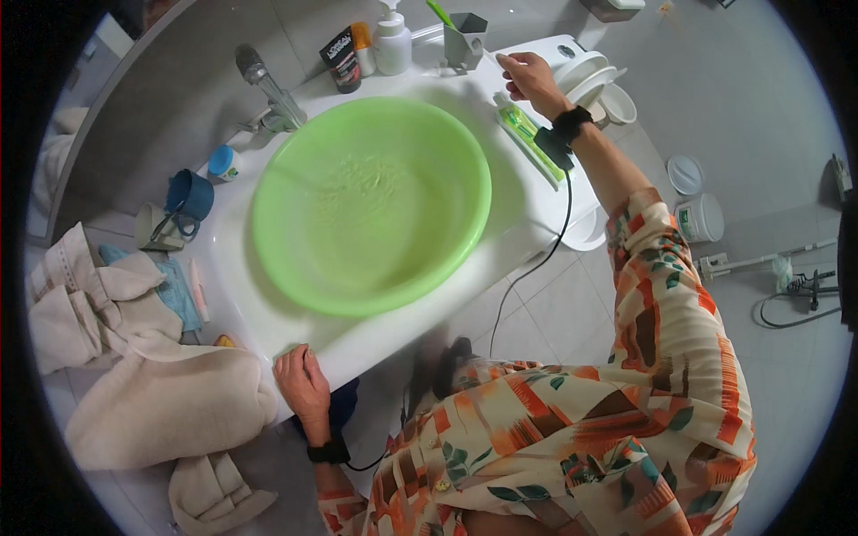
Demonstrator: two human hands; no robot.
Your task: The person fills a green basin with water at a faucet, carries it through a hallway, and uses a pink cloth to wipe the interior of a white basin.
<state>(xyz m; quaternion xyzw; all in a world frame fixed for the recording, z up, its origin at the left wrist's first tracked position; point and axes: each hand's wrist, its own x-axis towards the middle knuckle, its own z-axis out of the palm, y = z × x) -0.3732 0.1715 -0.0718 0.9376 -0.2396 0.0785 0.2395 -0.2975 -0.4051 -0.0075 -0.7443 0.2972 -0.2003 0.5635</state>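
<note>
A large green basin (284, 277) with water in it sits in the white sink (246, 308). My right hand (534, 79) is at the far right of the counter, fingers pinched, beside a grey cup (466, 43) that holds a green-handled item (439, 12). A thin pale sliver shows at my fingertips; I cannot make out what it is. Just below that hand lies a green-and-white toothpaste tube (527, 134). My left hand (302, 382) rests on the sink's near left edge, fingers stretched out and holding nothing.
Behind the basin stand a faucet (273, 94), a black tube (341, 61) and a white pump bottle (392, 40). Blue cup (189, 198), blue-lidded jar (224, 163) and beige towels (170, 402) are at left. White bowls (617, 104) sit at right. A black cable (565, 219) hangs from my right wrist.
</note>
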